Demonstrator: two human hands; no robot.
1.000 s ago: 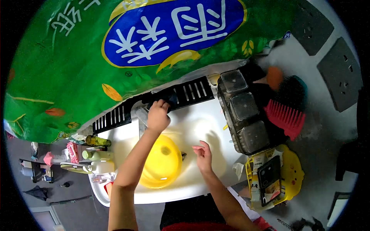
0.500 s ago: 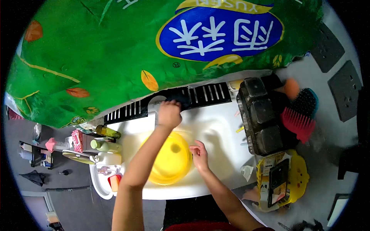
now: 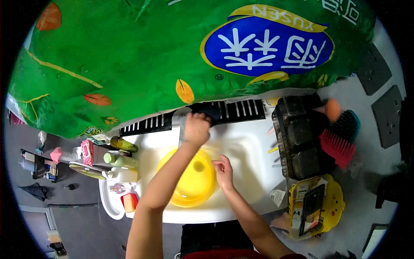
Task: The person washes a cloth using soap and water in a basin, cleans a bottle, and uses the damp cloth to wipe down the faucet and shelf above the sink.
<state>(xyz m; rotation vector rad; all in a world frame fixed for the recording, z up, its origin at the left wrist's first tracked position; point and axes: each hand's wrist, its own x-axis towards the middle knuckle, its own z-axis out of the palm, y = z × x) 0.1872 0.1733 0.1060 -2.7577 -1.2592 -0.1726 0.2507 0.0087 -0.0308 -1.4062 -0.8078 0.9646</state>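
A round yellow basin [image 3: 195, 186] rests in the white sink [image 3: 246, 151]. My left hand [image 3: 197, 128] is at the faucet [image 3: 181, 123] behind the basin, its fingers curled beside a dark object [image 3: 209, 111]; what they hold, if anything, is hidden. My left forearm crosses over the basin's left part. At the basin's right rim is my right hand [image 3: 224, 171], fingertips against or very near the edge. Its fingers are loosely bent and slightly apart, and no object shows in them.
A large green package [image 3: 129, 56] overhangs the sink's back. Bottles [image 3: 123, 175] and a red-and-yellow item [image 3: 129, 202] stand left. On the right are a black tray with clear compartments [image 3: 301, 138], a pink comb [image 3: 338, 146] and a yellow basket [image 3: 332, 207] with a phone [image 3: 312, 205].
My right hand has moved left to the basin's rim. The whole view has shifted, while my left hand has stayed by the faucet.
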